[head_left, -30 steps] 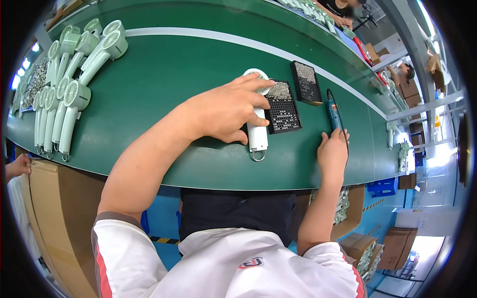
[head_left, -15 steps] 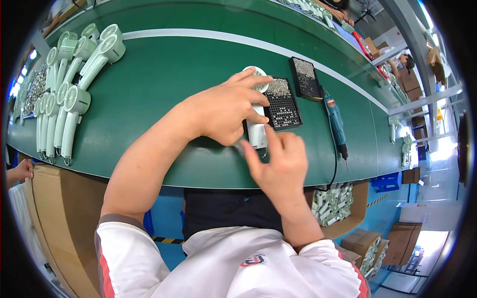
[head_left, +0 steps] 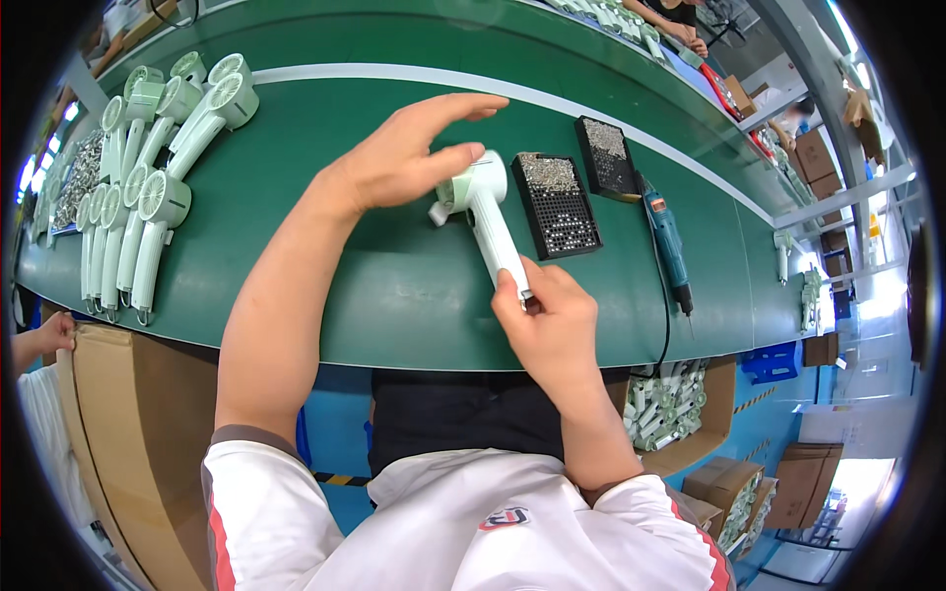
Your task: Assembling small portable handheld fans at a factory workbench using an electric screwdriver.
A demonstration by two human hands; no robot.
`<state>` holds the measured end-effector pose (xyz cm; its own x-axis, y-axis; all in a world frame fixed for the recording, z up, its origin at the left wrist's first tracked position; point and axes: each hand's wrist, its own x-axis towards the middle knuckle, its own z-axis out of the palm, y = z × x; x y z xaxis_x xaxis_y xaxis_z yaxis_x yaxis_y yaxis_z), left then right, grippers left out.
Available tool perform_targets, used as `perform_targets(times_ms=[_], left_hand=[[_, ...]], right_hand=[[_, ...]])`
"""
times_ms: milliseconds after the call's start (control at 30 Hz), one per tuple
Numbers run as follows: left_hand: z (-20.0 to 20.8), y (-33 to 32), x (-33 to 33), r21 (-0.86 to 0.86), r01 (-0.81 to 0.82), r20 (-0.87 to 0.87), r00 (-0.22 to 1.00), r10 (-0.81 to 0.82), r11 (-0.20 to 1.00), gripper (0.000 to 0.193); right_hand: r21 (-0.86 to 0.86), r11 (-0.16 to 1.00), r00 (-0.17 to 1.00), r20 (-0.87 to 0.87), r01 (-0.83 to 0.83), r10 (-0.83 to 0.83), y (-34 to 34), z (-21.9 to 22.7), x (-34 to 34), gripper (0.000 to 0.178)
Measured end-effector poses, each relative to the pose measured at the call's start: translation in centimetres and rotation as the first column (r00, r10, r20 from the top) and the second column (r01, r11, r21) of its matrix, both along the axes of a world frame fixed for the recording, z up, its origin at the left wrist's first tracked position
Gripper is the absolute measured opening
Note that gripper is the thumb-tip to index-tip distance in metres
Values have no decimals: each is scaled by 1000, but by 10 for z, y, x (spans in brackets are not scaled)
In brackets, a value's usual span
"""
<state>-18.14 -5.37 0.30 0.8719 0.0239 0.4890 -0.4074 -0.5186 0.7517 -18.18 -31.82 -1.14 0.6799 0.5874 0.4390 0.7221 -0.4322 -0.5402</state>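
A pale green and white handheld fan (head_left: 496,232) is tilted over the bench in front of me. My right hand (head_left: 552,320) pinches the bottom end of its handle between thumb and fingers. At the fan's round head, my left hand (head_left: 399,163) is open, fingers stretched out above it and thumb at its upper edge; whether the thumb touches cannot be made out. A small pale piece sticks out from the left side of the head. Just right of the fan lies a black screw tray (head_left: 558,209) with small metal screws in its holes.
A second black tray (head_left: 608,158) and a teal electric screwdriver (head_left: 667,244) with a black cable lie to the right. Several fans (head_left: 158,197) stand grouped at the left of the green bench (head_left: 394,310). Below its edge are a carton of fan parts (head_left: 665,404) and a cardboard box (head_left: 148,424).
My left hand has moved up and left, off the handle and away from the screw tray. My right hand has closed on the handle's end, and the fan has turned and shifted left.
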Motion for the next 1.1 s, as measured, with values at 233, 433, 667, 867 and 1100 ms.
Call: perform_targets(times_ms=[233,433,667,867,1100], left_hand=[[-5,9,1,-381,270,-252,890,-380,884,68],[-12,-9,5,-216,370,-349,835,-425,904,87],[-16,-34,13,30,393,-319,875,-364,919,80],[-13,-33,13,-116,454,-338,818,-465,883,72],[-13,-33,8,-282,452,-307,793,-525,847,94]], right_hand=[[277,939,425,-889,206,169,-38,9,3,40],[313,887,237,-941,339,242,-73,4,3,48],[-67,979,555,-815,194,-165,-84,16,-4,41],[-171,982,983,-173,-84,54,-83,38,31,17],[-431,843,924,53,-322,379,7,75,62,36]])
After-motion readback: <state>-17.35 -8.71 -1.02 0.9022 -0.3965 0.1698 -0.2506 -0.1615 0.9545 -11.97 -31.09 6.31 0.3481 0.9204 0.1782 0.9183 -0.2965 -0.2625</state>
